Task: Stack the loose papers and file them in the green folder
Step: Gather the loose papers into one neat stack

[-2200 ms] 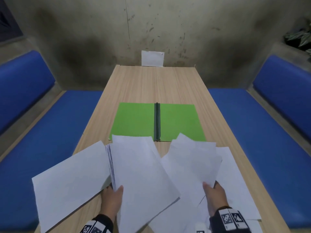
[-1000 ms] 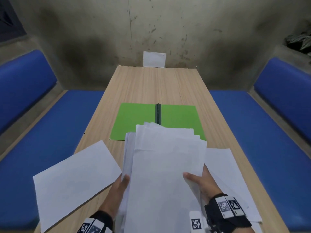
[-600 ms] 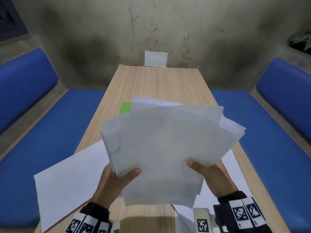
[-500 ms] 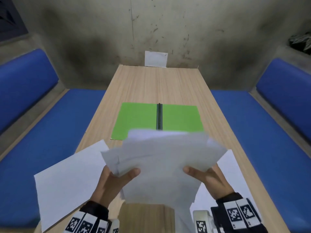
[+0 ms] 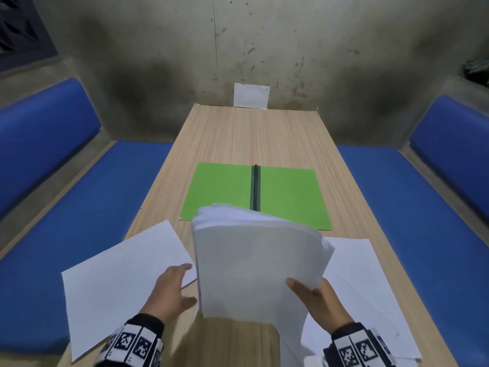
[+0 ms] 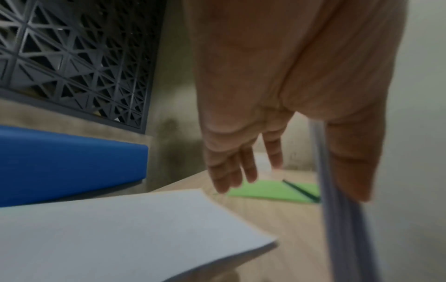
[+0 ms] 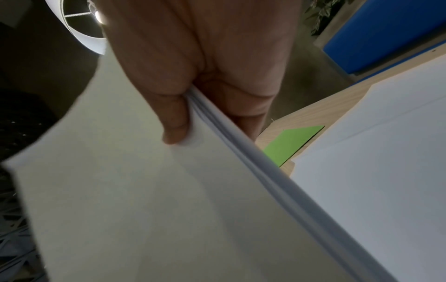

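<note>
The papers (image 5: 259, 263) are standing almost upright above the near part of the surface (image 5: 254, 139), gathered in one thick stack that is bending a little at the top. The surface is a long light wooden top that is running away to a stained grey wall (image 5: 238, 43), where a small white card (image 5: 251, 95) is leaning. Blue benches (image 5: 87, 207) are lying along both sides of it, and in the left wrist view a dark lattice grille (image 6: 72, 57) is showing above the left bench.

The folder (image 5: 222, 192) is lying open and flat in the middle of the surface, with its dark spine pointing away from the person, just behind the stack. One loose sheet (image 5: 124, 276) is lying at the near left, hanging partly over the edge. More sheets (image 5: 357, 274) are lying at the near right, under and beside the right hand.

The right hand (image 5: 320, 300) is making the grip: it is pinching the stack at the lower right edge, the thumb on the near face and the fingers behind. The right wrist view is showing the sheet edges pressed between thumb and fingers. The left hand (image 5: 169, 290) is released, its fingers straight and spread, just beside the left edge of the stack and over the corner of the loose sheet. I cannot tell if it is touching either one.
</note>
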`<action>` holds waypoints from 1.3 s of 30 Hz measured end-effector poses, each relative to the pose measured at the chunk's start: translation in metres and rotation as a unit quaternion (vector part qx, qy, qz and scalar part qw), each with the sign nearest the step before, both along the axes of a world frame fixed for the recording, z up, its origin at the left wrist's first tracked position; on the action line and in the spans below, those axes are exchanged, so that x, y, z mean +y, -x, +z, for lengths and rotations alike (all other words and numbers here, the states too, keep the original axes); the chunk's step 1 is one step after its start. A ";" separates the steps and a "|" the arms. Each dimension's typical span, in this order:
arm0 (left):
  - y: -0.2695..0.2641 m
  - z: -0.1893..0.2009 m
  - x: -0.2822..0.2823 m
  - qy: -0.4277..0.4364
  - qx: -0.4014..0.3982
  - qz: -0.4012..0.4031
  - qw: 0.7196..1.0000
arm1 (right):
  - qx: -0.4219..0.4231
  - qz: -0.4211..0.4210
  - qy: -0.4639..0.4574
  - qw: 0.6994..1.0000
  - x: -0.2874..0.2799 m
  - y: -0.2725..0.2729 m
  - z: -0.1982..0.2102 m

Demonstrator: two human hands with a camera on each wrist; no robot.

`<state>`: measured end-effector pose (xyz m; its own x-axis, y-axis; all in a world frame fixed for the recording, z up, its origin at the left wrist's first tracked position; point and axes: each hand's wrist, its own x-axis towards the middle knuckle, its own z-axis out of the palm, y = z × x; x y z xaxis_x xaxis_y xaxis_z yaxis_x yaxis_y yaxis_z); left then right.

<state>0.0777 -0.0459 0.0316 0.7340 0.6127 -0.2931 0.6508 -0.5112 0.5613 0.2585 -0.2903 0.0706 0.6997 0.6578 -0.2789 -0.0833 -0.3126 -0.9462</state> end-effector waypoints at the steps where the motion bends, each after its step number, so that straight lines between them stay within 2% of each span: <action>1: 0.005 -0.010 0.008 -0.046 0.069 0.034 0.996 | -0.003 -0.006 -0.001 1.000 0.001 0.001 -0.001; 3: 0.016 -0.025 0.019 -0.082 0.161 0.089 0.980 | -0.023 -0.024 -0.004 0.999 0.001 0.001 -0.001; 5: 0.027 -0.039 0.024 -0.090 0.200 0.104 0.970 | -0.041 -0.048 -0.010 0.998 0.000 -0.002 0.000; 9: 0.037 -0.048 0.028 -0.127 0.205 0.079 0.967 | -0.007 -0.102 -0.024 0.994 -0.006 -0.015 0.003; 12: 0.032 -0.033 0.027 -0.143 0.175 0.074 0.971 | 0.032 -0.128 -0.004 0.991 -0.009 -0.022 -0.007; 15: 0.012 -0.008 0.017 -0.111 0.081 0.083 0.987 | 0.074 -0.154 0.023 0.985 -0.008 -0.023 -0.025; 17: -0.007 0.015 -0.004 -0.058 -0.009 0.081 0.995 | 0.105 -0.158 0.030 0.981 -0.004 -0.021 -0.035; 20: -0.038 0.035 -0.046 0.017 -0.087 0.006 0.996 | 0.144 -0.144 0.023 0.979 0.005 -0.014 -0.041; 24: -0.067 0.040 -0.092 0.089 -0.101 -0.054 0.989 | 0.182 -0.108 -0.032 0.977 0.020 -0.001 -0.037; 27: -0.074 0.037 -0.111 0.179 -0.091 -0.048 0.978 | 0.133 -0.094 -0.048 0.986 0.029 0.006 -0.029; 30: -0.072 0.033 -0.124 0.242 -0.081 -0.114 0.960 | 0.087 -0.057 -0.031 0.994 0.032 0.012 -0.029; 33: -0.071 0.026 -0.125 0.223 -0.085 -0.173 0.956 | 0.063 -0.073 0.015 0.995 0.031 0.015 -0.035; 35: -0.064 0.023 -0.114 0.227 -0.095 -0.133 0.960 | 0.057 -0.080 0.034 0.995 0.026 0.013 -0.034; 37: -0.055 0.022 -0.090 0.238 -0.143 -0.056 0.959 | 0.083 -0.070 0.025 0.994 0.021 0.011 -0.026; 39: -0.044 0.024 -0.060 0.166 -0.189 0.038 0.967 | 0.103 -0.039 0.003 0.994 0.015 0.010 -0.011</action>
